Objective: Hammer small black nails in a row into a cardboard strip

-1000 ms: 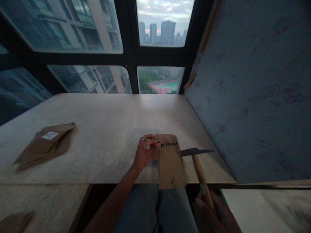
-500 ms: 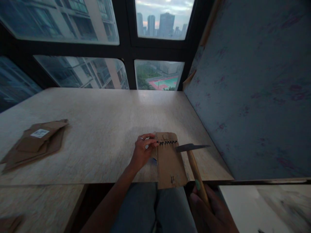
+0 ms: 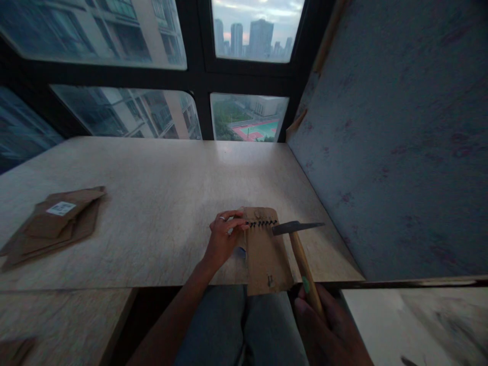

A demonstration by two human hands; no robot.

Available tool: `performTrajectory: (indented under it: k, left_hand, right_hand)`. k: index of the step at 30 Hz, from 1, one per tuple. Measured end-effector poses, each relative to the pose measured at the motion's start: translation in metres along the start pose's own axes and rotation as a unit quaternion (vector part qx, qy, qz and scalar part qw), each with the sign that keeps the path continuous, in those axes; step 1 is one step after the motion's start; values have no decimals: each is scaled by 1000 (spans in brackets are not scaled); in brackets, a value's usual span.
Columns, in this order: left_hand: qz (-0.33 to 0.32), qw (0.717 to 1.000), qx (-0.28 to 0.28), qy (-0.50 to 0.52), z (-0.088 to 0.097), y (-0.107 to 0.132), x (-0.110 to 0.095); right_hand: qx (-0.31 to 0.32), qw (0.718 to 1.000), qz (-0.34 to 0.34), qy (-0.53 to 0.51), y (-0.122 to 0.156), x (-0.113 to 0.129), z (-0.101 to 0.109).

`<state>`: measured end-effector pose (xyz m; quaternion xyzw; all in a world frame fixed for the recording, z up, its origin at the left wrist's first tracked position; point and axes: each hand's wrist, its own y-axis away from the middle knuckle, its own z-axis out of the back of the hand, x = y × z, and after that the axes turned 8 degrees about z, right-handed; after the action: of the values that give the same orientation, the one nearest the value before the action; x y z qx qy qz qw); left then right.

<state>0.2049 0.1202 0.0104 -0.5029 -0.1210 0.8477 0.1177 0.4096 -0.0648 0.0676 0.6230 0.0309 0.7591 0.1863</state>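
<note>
A brown cardboard piece (image 3: 267, 259) lies at the table's front edge, its near end over my lap. Across its upper part stands a row of several small black nails (image 3: 263, 223); whether they are threaded is too small to tell. My left hand (image 3: 224, 236), wearing a ring, pinches the leftmost nail at the cardboard's left edge. Wrapped round the wooden handle of a hammer (image 3: 301, 249) is my right hand (image 3: 328, 325). The hammer's dark head hovers right of the row, apart from the nails. A bit of something blue (image 3: 241, 251) shows beneath my left hand.
Flattened cardboard pieces (image 3: 57, 223), one with a white label, are stacked at the table's left. A patterned wall panel (image 3: 404, 152) borders the right side. Windows (image 3: 247, 117) stand behind the tabletop (image 3: 160, 188). Another brown piece (image 3: 15, 351) lies at lower left.
The hammer has shifted slightly left and up, its head closer to the row of nails. My left hand stays at the cardboard's edge.
</note>
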Motion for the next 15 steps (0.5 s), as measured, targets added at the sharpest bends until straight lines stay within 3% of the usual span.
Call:
performTrajectory:
  k: [9, 15]
  left_hand:
    - [21, 1000, 13, 9, 1, 2, 2]
    - [15, 1000, 7, -5, 1, 2, 1]
  right_hand:
    - [6, 1000, -1, -6, -3, 14, -7]
    - [33, 999, 38, -1, -10, 29, -14]
